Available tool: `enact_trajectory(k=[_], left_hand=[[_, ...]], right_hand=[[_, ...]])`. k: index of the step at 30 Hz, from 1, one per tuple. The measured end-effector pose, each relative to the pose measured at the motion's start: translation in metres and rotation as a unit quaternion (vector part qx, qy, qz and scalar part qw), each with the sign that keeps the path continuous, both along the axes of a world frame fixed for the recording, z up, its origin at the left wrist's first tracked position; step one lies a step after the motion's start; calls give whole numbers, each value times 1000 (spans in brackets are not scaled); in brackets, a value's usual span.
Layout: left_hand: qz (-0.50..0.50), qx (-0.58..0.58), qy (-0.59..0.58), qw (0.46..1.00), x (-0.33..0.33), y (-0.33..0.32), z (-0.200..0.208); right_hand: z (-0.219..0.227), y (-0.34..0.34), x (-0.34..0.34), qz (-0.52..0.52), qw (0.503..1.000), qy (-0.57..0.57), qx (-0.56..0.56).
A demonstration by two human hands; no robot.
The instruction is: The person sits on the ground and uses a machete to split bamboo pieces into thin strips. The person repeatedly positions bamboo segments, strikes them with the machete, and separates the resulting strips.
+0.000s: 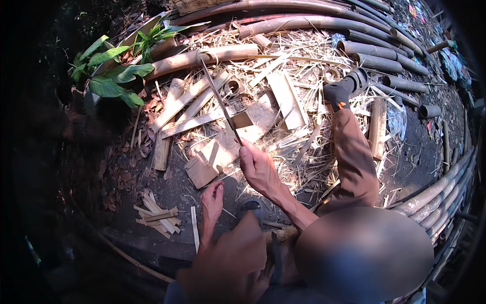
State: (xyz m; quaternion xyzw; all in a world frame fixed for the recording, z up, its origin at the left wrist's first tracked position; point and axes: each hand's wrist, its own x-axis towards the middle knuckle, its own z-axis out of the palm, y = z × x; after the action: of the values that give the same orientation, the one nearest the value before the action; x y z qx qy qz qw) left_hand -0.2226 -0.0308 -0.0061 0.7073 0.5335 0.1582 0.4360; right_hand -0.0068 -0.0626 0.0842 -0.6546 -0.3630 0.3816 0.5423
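From my remote seat, the head view looks down on a bamboo-working spot on bare dark ground; my right hand [258, 169] is clenched round the lower end of a long, thin, dark blade-like strip [221, 101] that slants up and away to the left, its far tip reaching toward a thick tan bamboo pole [202, 58] lying across the litter; whether it is a knife or a split cane I cannot tell. My left hand [212, 200] hangs lower, fingers curled and pointing down at the ground near a flat pale block of split bamboo [202, 169]; whether it pinches anything I cannot tell. A small heap of short pale bamboo slivers [157, 215] lies well to the left of that hand, and one single pale sliver [195, 235] stands just beside the wrist. My leg in a brown trouser [354, 162] stretches out to the right, black sock at its end, over straw-coloured shavings [298, 137]. I judge the step in hand to be splitting or trimming strips; the next move calls for steadying a workpiece under the strip before any downward stroke, fingers kept off its line.
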Motion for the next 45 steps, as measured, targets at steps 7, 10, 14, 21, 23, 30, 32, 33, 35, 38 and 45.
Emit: enact_trajectory(k=[7, 10, 14, 21, 23, 30, 32, 33, 35, 38, 45], left_hand=[[28, -29, -85, 996, 26, 19, 7], [81, -43, -243, 966, 69, 52, 36], [54, 22, -122, 991, 116, 78, 55], [36, 127, -49, 990, 111, 82, 54], [38, 108, -64, 991, 109, 76, 50], [71, 66, -229, 969, 69, 72, 77], [106, 113, -163, 974, 53, 66, 88], [120, 87, -206, 967, 36, 71, 80], [107, 56, -173, 977, 33, 65, 67], [69, 69, -118, 988, 6, 57, 53], [74, 9, -101, 992, 23, 44, 44]], right_hand=[[-123, -5, -2, -6, 994, -10, -112], [-122, -6, -8, -18, 996, -30, -84], [-128, -7, -17, 8, 991, -53, -124], [-128, -34, -34, -5, 993, -64, -102], [-128, -33, -33, -19, 991, -57, -117], [-75, -34, -20, -17, 999, -30, 27], [-68, -35, -16, -18, 998, -38, 49], [-82, -34, -12, -12, 1000, -21, 9], [-149, -39, 10, 6, 984, -88, -154], [-147, -29, -2, -39, 988, -42, -143], [-137, -43, 1, -7, 997, -50, -60]])
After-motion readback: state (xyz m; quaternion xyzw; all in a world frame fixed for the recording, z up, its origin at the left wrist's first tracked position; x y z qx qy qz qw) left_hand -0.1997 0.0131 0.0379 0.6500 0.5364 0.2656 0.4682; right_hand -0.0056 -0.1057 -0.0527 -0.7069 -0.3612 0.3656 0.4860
